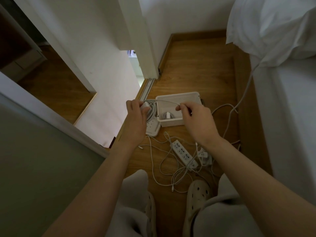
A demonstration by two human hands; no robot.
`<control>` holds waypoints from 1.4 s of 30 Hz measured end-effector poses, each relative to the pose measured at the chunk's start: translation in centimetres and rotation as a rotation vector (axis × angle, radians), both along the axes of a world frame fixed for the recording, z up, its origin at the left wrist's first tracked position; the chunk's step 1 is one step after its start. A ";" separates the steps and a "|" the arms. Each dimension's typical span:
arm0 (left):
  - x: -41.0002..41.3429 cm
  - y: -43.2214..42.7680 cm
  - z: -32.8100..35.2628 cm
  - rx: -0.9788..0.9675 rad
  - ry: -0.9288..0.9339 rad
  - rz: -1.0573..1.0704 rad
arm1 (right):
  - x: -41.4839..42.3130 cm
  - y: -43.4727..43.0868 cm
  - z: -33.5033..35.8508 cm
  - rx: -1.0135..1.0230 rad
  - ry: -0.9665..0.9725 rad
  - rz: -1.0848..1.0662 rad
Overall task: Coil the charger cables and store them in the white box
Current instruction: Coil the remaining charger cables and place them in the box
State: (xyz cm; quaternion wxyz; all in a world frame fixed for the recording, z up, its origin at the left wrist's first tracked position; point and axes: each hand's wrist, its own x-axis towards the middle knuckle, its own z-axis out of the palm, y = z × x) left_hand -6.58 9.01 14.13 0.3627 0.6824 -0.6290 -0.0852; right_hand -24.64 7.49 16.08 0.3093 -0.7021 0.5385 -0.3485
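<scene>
**Second charger mid-coil over the white box**

Step in hand: the white box [177,97] sits open on the wooden floor [196,65]. One coiled charger [168,115] lies inside it, against the near wall. My left hand [136,115] grips a charger brick [145,105] with the cable loops [152,109] gathered against it, just left of the box. My right hand [196,117] pinches the free run of that cable above the box opening, so the strand is stretched between both hands across the rim. I judge the winding to be close to finished.

Next move: carry the last run round onto the loops and keep them snug. Then lower the bundle into the box beside the first one.

Around:
- The bed [282,117] stands right of the box, well apart.
- A long cable [244,93] climbs from the floor right of the box toward the bed.
- A perforated lid [153,129] touches the box's near-left corner.
- A power strip [183,153] lies on the near side of the box, with loose cables [164,168] tangled around it.
- Small white pieces [204,157], near and right of the box, are blurred; probably adapters.

In the way: those crossed leads will need separating before coiling.
</scene>
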 end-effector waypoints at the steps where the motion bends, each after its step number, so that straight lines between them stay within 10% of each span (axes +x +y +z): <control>1: -0.1 -0.1 -0.1 0.010 0.025 0.030 | 0.1 0.3 0.0 0.015 0.020 0.066; 10: -1.1 -1.1 -0.3 0.203 0.553 0.240 | 3.5 3.4 -2.0 0.004 0.258 0.445; 19: -1.9 -0.5 2.3 0.325 1.682 0.037 | 3.3 2.4 -3.6 0.076 0.325 0.556; 29: 0.4 0.1 2.8 0.541 1.158 -0.190 | 1.7 0.8 -3.9 -0.080 0.534 0.466; 42: 0.7 1.0 2.3 0.823 -0.060 -0.082 | 1.4 0.7 -2.1 -0.069 0.492 0.418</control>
